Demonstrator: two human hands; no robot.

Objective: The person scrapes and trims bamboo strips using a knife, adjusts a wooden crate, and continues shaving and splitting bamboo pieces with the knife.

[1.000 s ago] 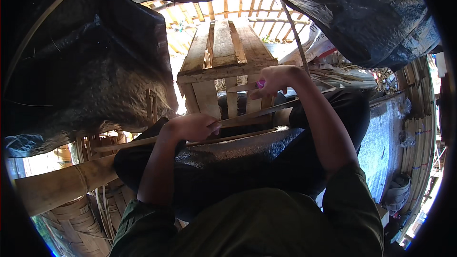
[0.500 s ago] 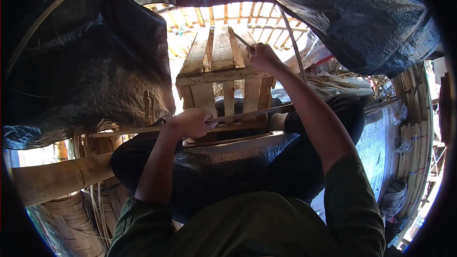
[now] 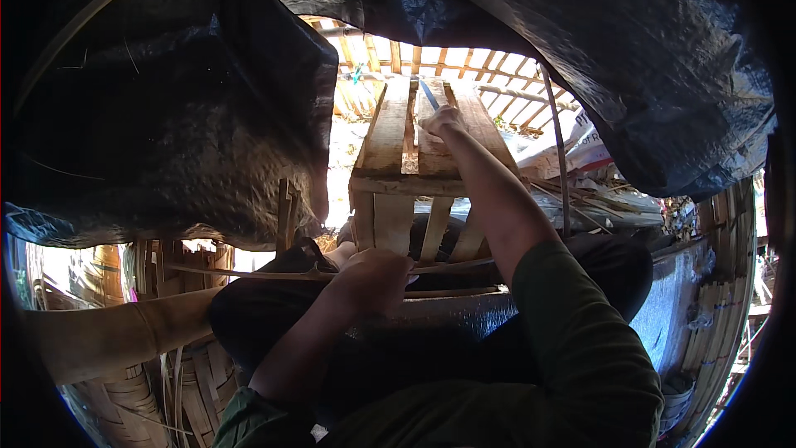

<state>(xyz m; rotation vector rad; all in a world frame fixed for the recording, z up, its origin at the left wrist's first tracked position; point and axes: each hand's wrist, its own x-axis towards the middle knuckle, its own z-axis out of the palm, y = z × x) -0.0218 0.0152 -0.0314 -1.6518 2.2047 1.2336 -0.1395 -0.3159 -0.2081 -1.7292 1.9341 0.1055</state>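
My left hand (image 3: 373,278) is closed around a long thin bamboo strip (image 3: 257,274) that runs crosswise over my lap, out past both sides of the fist. Farther out, my right hand (image 3: 442,120) grips a knife, its narrow blade (image 3: 428,94) pointing away from me and a little left. The handle is hidden in the fist. Beneath the right hand and knife stands a slatted wooden crate (image 3: 390,141), with gaps between its planks. The right arm is stretched over the crate's near edge, while the left hand is in front of its near side.
Dark plastic sheeting (image 3: 166,116) hangs at the left and overhead. A thick bamboo pole (image 3: 124,332) juts in from the left, above woven bamboo (image 3: 133,398). Split strips (image 3: 597,203) and a white printed sack (image 3: 572,149) lie right of the crate.
My right hand has reached farther out over the crate with the knife. The left hand keeps hold of the bamboo strip. The whole view has shifted, so the crate appears lower and farther right.
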